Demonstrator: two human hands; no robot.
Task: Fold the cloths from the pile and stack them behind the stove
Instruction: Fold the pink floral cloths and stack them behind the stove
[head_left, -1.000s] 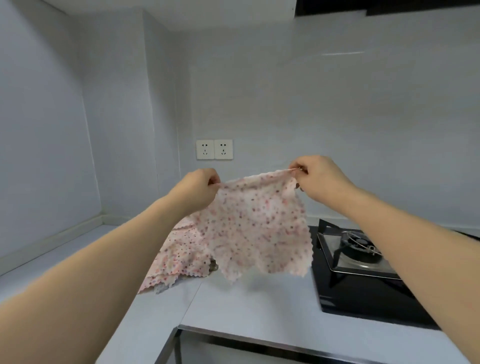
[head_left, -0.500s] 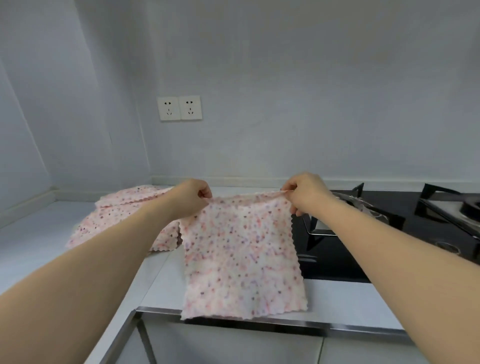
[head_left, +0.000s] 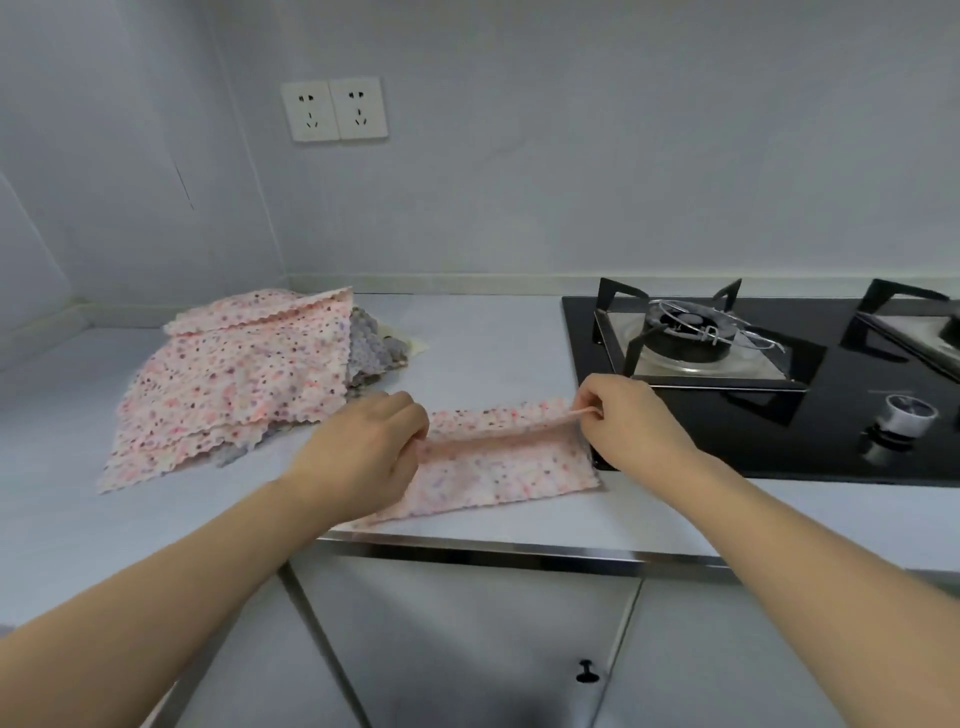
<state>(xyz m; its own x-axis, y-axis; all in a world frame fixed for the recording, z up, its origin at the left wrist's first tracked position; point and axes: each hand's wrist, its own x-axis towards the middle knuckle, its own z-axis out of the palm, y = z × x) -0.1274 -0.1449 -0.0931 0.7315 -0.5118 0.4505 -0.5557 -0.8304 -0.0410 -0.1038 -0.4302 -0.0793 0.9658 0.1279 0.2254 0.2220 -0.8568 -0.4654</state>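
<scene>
Head view over a pale worktop (head_left: 493, 343): both hands hold a pink floral cloth (head_left: 498, 465) lying near the front edge, just left of the black gas stove (head_left: 779, 415), w/ its far edge lifted and doubled toward the person. Left hand (head_left: 363, 452) has its grip curled round the cloth's left end, right hand (head_left: 631, 415) pinches the right corner btwn thumb & fingers, so each grip is closed on fabric. The pile of cloths (head_left: 234, 384), pink floral on top w/ grey ones under, sits to the left, near the corner below two wall sockets (head_left: 334, 109)
</scene>
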